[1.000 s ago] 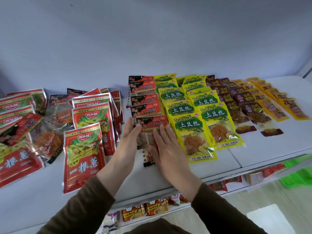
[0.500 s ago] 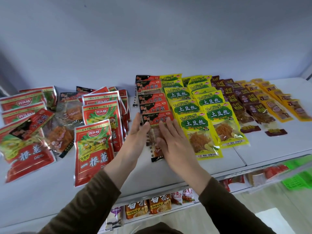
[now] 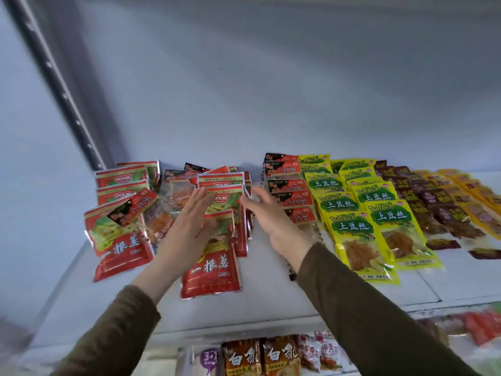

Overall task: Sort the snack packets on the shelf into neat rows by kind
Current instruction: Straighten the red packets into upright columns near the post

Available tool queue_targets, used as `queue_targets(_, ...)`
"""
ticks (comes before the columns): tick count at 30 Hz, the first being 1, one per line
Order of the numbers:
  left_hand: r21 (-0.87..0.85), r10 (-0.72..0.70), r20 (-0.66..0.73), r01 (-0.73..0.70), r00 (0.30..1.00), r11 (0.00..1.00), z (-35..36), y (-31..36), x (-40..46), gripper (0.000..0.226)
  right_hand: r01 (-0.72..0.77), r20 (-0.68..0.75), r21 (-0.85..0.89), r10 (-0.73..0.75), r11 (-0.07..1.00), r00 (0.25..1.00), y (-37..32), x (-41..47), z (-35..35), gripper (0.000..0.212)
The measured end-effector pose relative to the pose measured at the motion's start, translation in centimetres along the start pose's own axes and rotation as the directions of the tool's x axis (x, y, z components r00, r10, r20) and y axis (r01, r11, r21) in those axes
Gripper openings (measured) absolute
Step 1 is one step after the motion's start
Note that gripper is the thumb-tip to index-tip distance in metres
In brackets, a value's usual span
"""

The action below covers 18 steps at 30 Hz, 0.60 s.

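Both hands reach over a flat white shelf (image 3: 271, 302) with shiny snack packets lying on it. The left hand (image 3: 189, 226) is flat, its fingers (image 3: 202, 198) straight and a little apart, over the row of big red packets (image 3: 211, 267). I cannot tell if it touches them. These packets are long, smooth rectangles of crinkly foil with silver edges. Their long sides run from the front of the shelf to the back, and each one lies partly on the one behind it. The right hand (image 3: 271, 221) is also flat with its fingers spread, and it holds nothing. It is between the red row and the row of small red-and-black packets (image 3: 291, 188), just beside both. Next to that row sit two neat rows of yellow packets (image 3: 355, 229) with green labels and clear windows, also pointing front to back. Further right are rows of dark brown packets (image 3: 439, 204) and thin orange-yellow ones (image 3: 482, 199). On the left is a messy pile of red packets (image 3: 119, 240), some tilted, with one small red-and-black packet (image 3: 135, 207) lying slanted on top. Both sleeves (image 3: 366, 308) are soft, dark olive cloth. On a lower shelf are more packets (image 3: 260, 356).
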<state>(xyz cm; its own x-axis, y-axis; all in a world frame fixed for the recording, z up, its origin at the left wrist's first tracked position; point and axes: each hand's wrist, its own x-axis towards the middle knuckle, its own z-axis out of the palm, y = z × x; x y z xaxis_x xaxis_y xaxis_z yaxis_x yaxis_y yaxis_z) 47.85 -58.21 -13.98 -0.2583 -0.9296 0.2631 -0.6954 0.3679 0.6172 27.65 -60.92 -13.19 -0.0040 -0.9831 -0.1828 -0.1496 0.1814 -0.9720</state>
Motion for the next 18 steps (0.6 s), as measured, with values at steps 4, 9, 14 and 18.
queue_targets(4, 0.308, -0.033, 0.139, -0.012, 0.990, 0.951, -0.8, -2.7, 0.3, 0.083, -0.090, -0.003, 0.055, 0.091, 0.994, 0.996, -1.0, 2.5, 0.4, 0.036)
queue_targets(9, 0.527, -0.049, 0.165, -0.046, 0.985, 0.849, 2.2, -2.2, 0.6, 0.083, -0.211, 0.020, 0.128, 0.210, 0.969, 0.977, -1.5, 4.7, 0.4, 0.043)
queue_targets(14, 0.486, -0.040, 0.181, -0.054, 0.983, 0.872, 4.7, -0.8, 1.1, 0.077, -0.243, 0.105, 0.150, 0.229, 0.958, 0.968, -2.7, 6.1, 0.0, 0.045)
queue_targets(18, 0.390, -0.068, 0.159, 0.000, 0.985, 0.921, 5.4, -0.8, 1.3, 0.073, -0.236, 0.114, 0.075, 0.227, 0.969, 0.967, -2.6, 7.5, 0.2, 0.038)
